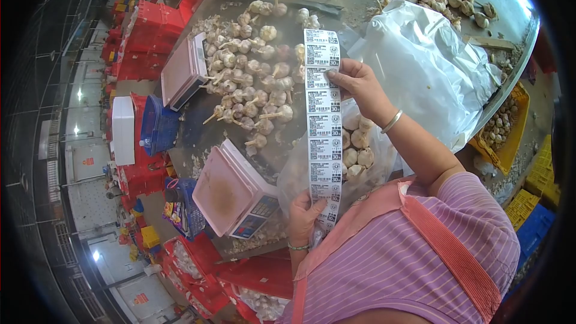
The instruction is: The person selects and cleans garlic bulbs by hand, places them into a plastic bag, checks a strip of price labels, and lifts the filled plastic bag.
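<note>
Left hand (pixel 305 216), right hand (pixel 363 87): fingers pinching label strip (pixel 324 123) | clear bag (pixel 384 150): garlic bulbs (pixel 360 138) | yellow crate (pixel 521 126): loose garlic (pixel 499 117)

In your head view, your right hand (pixel 363 87), near 2 o'clock, pinches the upper part of a long label strip (pixel 324 123), while your left hand (pixel 305 215), between 5 and 6 o'clock, holds it near the lower end. Behind the strip, toward 3 o'clock, there is a clear plastic bag (pixel 385 151) containing garlic. Loose garlic bulbs (pixel 261 95) lie at 11 o'clock, a weighing scale (pixel 223 192) stands at 8, and white plastic sheeting (pixel 423 60) spreads at 2.
</note>
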`<move>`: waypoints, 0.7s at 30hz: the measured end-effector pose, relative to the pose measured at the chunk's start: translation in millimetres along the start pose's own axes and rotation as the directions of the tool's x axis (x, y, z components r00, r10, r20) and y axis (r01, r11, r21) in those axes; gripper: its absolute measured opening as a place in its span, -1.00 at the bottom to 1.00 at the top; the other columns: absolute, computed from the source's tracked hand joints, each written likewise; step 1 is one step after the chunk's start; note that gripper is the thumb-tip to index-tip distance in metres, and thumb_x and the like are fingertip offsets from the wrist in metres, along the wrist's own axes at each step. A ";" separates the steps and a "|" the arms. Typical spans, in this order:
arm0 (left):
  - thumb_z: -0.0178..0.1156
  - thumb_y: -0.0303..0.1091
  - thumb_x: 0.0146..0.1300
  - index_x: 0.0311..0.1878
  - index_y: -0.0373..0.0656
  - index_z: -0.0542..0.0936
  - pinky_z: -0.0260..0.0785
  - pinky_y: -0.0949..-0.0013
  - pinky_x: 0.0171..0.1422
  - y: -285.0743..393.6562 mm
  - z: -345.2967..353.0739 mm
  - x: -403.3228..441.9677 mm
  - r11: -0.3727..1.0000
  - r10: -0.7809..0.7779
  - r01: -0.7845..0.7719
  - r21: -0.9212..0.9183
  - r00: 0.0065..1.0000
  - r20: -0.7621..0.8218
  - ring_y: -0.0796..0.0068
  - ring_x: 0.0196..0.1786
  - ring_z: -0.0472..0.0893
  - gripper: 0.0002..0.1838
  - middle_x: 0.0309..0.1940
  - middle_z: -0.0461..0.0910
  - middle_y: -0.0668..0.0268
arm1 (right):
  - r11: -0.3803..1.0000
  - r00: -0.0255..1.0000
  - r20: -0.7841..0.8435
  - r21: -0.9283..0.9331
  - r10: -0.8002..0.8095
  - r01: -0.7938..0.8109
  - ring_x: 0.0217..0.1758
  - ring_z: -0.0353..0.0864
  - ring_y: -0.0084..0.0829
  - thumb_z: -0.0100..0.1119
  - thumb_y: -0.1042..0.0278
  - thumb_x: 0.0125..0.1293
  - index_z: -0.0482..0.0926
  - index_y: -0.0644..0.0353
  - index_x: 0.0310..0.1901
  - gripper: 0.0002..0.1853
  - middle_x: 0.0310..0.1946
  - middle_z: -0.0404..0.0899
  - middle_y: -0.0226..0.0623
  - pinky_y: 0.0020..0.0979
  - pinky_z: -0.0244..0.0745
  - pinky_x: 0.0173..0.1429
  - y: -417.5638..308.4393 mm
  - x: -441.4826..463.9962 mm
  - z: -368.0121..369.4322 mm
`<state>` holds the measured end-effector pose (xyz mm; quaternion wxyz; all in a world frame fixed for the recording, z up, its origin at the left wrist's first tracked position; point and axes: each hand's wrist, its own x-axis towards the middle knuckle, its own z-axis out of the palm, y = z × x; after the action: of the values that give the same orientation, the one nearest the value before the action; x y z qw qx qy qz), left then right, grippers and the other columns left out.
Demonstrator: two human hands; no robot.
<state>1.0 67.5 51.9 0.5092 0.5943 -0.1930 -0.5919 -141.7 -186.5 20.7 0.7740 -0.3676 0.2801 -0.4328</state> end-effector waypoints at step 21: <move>0.20 -0.58 0.19 -0.03 -0.35 0.52 0.44 0.49 -0.02 -4.9 -1.3 -1.7 1.000 -0.008 0.008 0.010 0.999 0.032 0.56 -0.15 0.59 -0.74 -0.15 0.63 0.24 | 1.000 1.000 -0.026 0.000 -0.013 0.013 -0.35 0.60 -0.66 0.14 0.35 0.31 0.56 0.25 -0.10 -0.80 -0.31 0.64 -0.43 -0.60 0.52 -0.27 0.2 -3.7 -2.0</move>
<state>0.0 71.4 48.4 0.5007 0.5880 -0.2017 -0.6024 -144.8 -183.8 19.8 0.7674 -0.3640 0.2876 -0.4426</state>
